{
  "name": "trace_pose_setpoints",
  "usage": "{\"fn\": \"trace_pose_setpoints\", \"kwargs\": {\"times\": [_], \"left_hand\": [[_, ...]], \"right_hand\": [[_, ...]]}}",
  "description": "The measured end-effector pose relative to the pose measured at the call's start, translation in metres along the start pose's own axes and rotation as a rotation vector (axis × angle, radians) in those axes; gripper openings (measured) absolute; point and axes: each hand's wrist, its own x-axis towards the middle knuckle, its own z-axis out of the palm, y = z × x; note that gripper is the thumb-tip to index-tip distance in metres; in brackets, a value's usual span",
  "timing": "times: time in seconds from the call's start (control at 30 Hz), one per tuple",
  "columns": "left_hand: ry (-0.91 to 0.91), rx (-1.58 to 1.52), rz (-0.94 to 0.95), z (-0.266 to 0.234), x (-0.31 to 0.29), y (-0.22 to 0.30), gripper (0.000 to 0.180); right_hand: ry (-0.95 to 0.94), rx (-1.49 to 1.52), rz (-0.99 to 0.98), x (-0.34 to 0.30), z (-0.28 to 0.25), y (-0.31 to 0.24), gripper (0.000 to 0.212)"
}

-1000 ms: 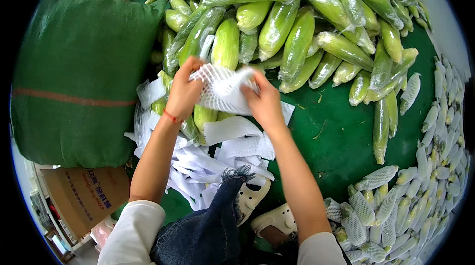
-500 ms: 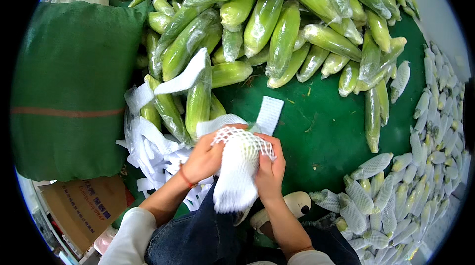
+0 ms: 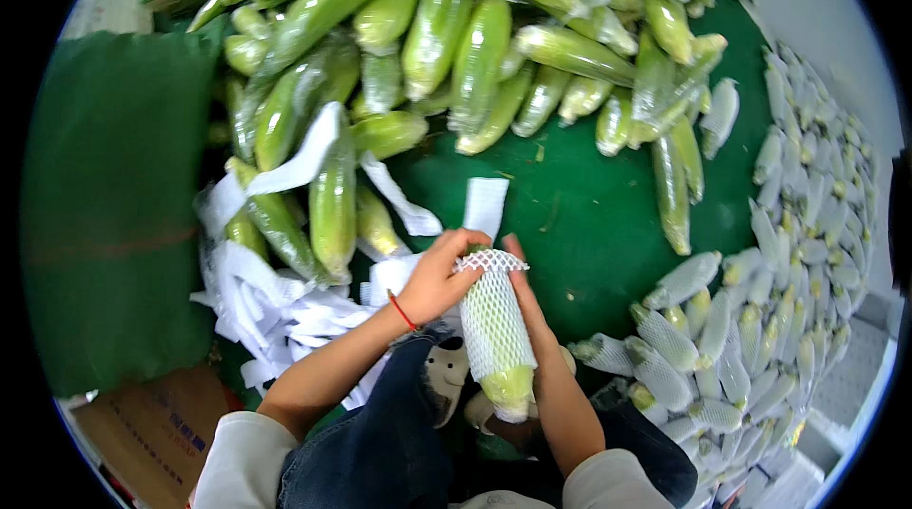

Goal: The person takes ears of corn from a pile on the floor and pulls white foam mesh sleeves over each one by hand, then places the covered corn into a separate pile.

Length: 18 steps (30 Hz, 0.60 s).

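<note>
An ear of corn (image 3: 508,387) in green husk stands between my hands above my lap, its pale end pointing down toward me. A white foam net sleeve (image 3: 496,319) is stretched around most of it, with the flared rim at the far end. My left hand (image 3: 439,279) grips the sleeve's rim on the left, fingers curled over the top. Along the right side my right hand (image 3: 532,305) presses against the sleeved ear, its fingers partly hidden behind it. Just beyond my hands lies a flat white foam sleeve (image 3: 486,207).
Film-wrapped corn ears (image 3: 480,53) are heaped at the far side on a green sheet (image 3: 589,200). Loose foam sleeves (image 3: 294,314) pile up at my left, beside a large green sack (image 3: 119,196) and a cardboard box (image 3: 157,433). Netted ears (image 3: 760,319) lie stacked along the right.
The foam sleeve, bunched and hanging past the end, is now spread along the ear, whose pale end shows below it. My head view has shifted, moving the heap leftward.
</note>
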Motion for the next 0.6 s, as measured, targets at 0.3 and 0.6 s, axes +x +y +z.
{"fn": "trace_pose_setpoints", "kwargs": {"times": [0.3, 0.6], "left_hand": [[-0.441, 0.424, 0.493, 0.026, -0.022, 0.105, 0.053], [-0.083, 0.464, 0.449, 0.049, 0.027, 0.032, 0.040]], "right_hand": [[-0.112, 0.529, -0.143, -0.034, -0.028, -0.024, 0.064], [0.374, 0.823, -0.437, -0.071, -0.068, -0.043, 0.053]]}}
